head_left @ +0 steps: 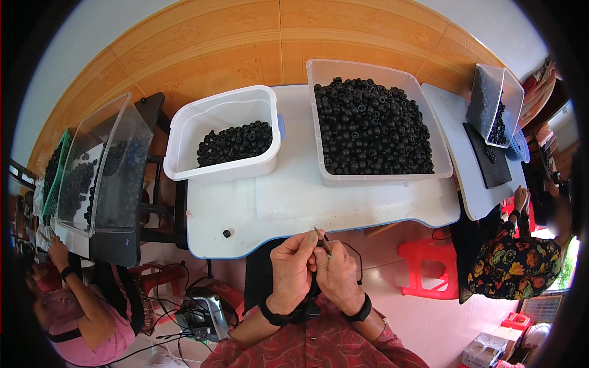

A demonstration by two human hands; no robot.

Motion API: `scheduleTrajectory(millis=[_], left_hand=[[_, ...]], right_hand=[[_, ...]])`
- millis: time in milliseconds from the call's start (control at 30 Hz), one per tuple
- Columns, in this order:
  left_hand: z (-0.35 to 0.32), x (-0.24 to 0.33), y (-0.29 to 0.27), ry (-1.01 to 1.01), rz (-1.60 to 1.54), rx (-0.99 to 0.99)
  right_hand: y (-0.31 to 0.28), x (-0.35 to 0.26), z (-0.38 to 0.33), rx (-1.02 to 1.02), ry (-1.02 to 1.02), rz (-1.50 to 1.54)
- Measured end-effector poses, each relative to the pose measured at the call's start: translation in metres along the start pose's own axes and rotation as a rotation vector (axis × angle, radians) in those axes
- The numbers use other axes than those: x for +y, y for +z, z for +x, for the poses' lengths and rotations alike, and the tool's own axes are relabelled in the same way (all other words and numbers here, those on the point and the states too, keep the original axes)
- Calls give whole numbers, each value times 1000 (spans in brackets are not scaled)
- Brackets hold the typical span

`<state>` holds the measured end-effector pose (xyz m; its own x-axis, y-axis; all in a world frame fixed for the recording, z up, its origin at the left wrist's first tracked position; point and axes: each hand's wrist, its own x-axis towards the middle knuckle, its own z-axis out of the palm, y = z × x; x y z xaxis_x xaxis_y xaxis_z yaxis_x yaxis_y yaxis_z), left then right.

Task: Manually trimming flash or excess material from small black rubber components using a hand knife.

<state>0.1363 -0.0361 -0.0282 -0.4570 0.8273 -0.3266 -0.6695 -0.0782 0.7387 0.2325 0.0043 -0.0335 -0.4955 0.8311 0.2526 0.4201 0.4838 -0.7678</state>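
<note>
My left hand (pixel 291 273) is closed in a pinch just beyond the near edge of the table. What it pinches is hidden behind its fingers. My right hand (pixel 338 279) presses close against it, fingers wrapped round a thin, pointed blade-like tool (pixel 323 244) with a bit of green by the grip. Farther off, a large clear bin (pixel 383 178) is heaped with small round black parts (pixel 371 129) that have holes in them. A white tub (pixel 227 170) to its left holds a smaller pile of black parts (pixel 236 143).
One loose black part (pixel 227 233) lies on the white table (pixel 294 205) at the near left. People sit at both sides, beside clear bins of black parts (pixel 101 202). A red stool (pixel 429 267) stands right of my hands; cables and a metal device (pixel 211 313) lie lower left.
</note>
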Motion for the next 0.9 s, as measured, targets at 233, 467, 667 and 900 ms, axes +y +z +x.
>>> scheduleTrajectory(millis=[233, 467, 667, 900], left_hand=[[5, 11, -3, -199, -330, -142], [-2, 10, -4, -175, -290, -247], [-3, 14, -6, -191, -295, -336], [-9, 19, -5, -186, -311, -343]], right_hand=[[-2, -6, -4, 100, 132, 499], [-19, -17, -2, 109, 198, 670], [-25, -16, -6, 60, 278, 965], [-26, -23, -8, 50, 317, 1085]])
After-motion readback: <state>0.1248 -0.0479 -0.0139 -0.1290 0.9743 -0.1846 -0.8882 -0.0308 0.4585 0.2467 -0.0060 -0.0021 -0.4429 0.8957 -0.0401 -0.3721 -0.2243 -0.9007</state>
